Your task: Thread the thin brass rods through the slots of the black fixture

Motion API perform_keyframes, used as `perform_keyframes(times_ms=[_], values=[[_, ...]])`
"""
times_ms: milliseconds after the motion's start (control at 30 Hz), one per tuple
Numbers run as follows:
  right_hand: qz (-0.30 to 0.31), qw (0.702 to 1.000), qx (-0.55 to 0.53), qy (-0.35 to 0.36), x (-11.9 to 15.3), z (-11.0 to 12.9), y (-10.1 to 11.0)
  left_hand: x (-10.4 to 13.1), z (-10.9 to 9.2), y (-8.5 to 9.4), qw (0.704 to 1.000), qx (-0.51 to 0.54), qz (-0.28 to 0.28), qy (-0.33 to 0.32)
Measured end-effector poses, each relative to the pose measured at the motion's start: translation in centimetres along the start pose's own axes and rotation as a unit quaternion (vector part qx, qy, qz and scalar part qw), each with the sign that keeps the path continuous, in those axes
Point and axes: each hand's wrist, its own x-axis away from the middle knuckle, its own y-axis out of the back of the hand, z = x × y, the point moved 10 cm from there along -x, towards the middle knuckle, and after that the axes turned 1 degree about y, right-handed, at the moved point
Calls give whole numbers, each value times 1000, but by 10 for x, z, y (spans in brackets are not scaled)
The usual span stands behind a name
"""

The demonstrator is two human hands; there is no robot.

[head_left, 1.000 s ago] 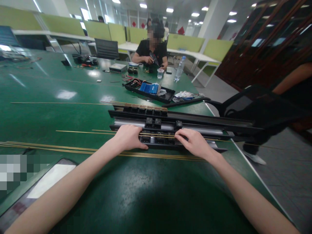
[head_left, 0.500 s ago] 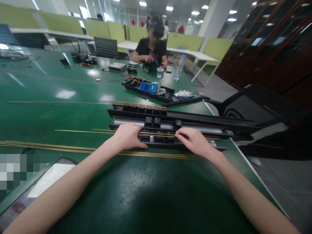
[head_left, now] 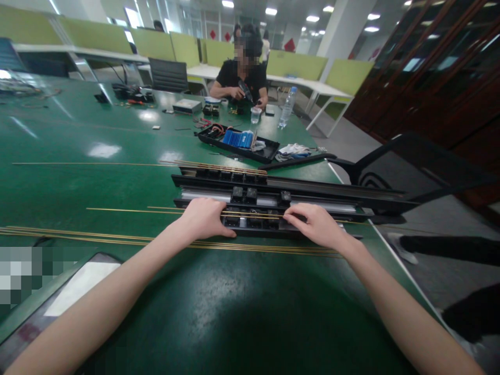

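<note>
My left hand [head_left: 203,217] grips the left part of the nearest long black channel [head_left: 265,234], its thumb on the near wall and its fingers over the far side. Inside that channel sit several small black blocks [head_left: 254,222]. Thin brass-coloured rods [head_left: 258,214] run lengthwise over the blocks and stick out past my left hand. My right hand [head_left: 315,224] is closed in a pinch on the rod at the right of the blocks; its fingertips partly hide the rod's end.
More black channels [head_left: 332,188] lie just behind, with rods on the farthest. Loose brass rods [head_left: 250,247] lie in front. Farther back are a black tray [head_left: 269,150] with a blue part, a water bottle [head_left: 287,109] and a seated person [head_left: 250,75] holding a power tool.
My right hand has shifted slightly to the right along the rod. My left hand stays put. At the right, a passing person's dark-clothed leg and shoe have come into clearer view.
</note>
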Motion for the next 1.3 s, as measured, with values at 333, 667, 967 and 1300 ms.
perform_keyframes(times_ms=[333,667,967,1300], values=[[31,999,-1,12,3,-8,3,-1,0,-1,1000,-9,4,2],[72,997,-35,-18,9,-24,5,-1,0,-1,1000,-11,3,1],[90,995,-31,-42,15,-31,12,0,-1,1,1000,-4,10,5],[127,987,-39,-85,26,-47,16,0,0,0,1000,-8,5,3]])
